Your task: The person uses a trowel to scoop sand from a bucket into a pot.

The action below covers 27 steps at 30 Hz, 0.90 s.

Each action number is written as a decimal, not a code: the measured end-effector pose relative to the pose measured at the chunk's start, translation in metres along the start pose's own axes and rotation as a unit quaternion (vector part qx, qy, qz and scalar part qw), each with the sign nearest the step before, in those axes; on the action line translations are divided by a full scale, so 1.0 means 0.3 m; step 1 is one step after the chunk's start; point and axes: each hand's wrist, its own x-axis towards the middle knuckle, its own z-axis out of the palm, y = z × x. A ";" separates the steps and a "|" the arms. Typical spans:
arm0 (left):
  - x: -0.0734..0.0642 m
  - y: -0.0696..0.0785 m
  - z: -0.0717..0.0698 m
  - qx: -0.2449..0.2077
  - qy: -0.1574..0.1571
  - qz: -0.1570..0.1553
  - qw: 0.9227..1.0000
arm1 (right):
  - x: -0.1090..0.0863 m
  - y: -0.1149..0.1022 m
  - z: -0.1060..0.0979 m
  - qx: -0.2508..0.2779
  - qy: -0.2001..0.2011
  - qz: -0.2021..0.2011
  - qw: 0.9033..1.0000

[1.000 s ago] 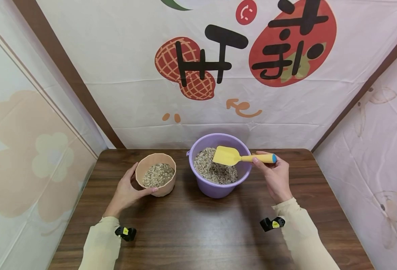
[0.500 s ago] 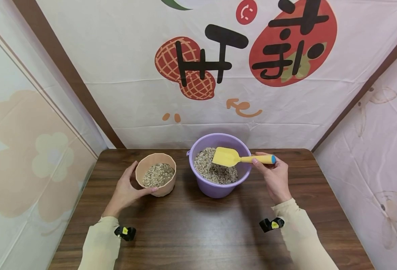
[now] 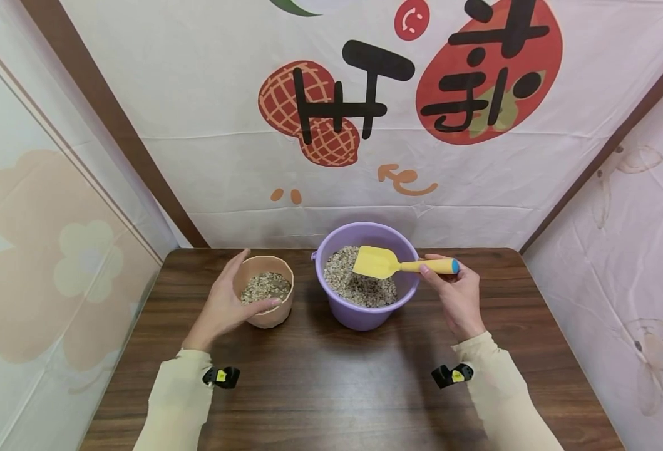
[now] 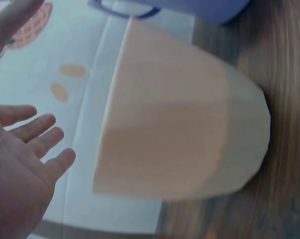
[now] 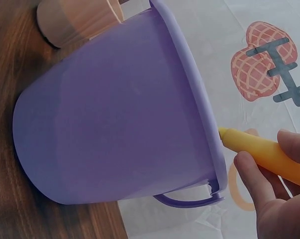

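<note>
My left hand (image 3: 225, 308) hovers at the left rim of a peach-coloured pot (image 3: 270, 321), fingers spread and thumb reaching across its near side. In the left wrist view the fingers (image 4: 43, 137) are straight and stand apart from the pot wall. Grey-beige grit (image 3: 263, 287) covers the pot's bottom. My right hand (image 3: 458, 299) grips the handle of a yellow toy shovel (image 3: 376, 262), with a blue cap at its end. The shovel's blade lies over the purple bucket (image 3: 359, 319), which holds more of the grit. In the right wrist view the blade is hidden behind the bucket rim.
Pot and bucket stand side by side near the back edge of a dark wood table (image 3: 331, 388). A printed white cloth (image 3: 224, 175) hangs right behind it. The bucket's handle (image 5: 189, 201) hangs down at its side.
My left hand has come off the pot, lifting and shifting slightly to the right, its thumb now further across the pot. My right hand and the shovel have barely moved.
</note>
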 end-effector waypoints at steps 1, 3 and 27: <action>0.005 0.010 0.010 -0.004 -0.004 0.003 1.000 | 0.000 0.000 0.000 -0.003 0.001 -0.001 1.000; 0.016 0.028 0.031 -0.007 -0.007 0.013 1.000 | -0.001 0.000 -0.001 -0.005 0.000 -0.002 1.000; 0.116 0.140 0.221 -0.031 -0.106 0.030 0.993 | 0.002 0.004 0.002 -0.024 -0.003 0.003 1.000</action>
